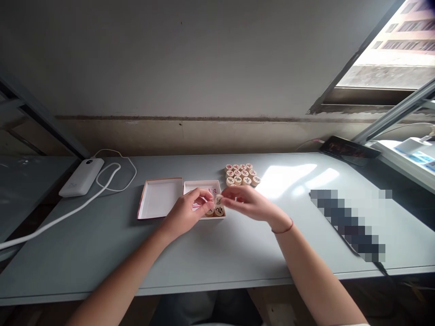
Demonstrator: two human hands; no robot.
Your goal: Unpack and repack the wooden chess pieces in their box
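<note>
Over an open white box (pixel 222 218), my two hands meet at the fingertips. A round wooden Chinese chess piece (pixel 218 199), slightly blurred, is pinched in my right hand (pixel 251 203). My left hand (pixel 190 208) is closed, its thumb and index finger right beside that piece; what they hold, if anything, is hidden. Inside the box, a piece with a black character (pixel 219 210) lies near the front right corner, another beside it. My left hand covers much of the box. Behind my right hand stands a block of stacked pieces (pixel 244 173) with red and black characters.
The box lid (pixel 160 199) lies inside up, left of the box. A white power bank (pixel 81 177) with a white cable (pixel 68 215) is at far left. A dark phone (pixel 350 150) leans at back right. A pixelated dark object (pixel 350 226) lies on the right.
</note>
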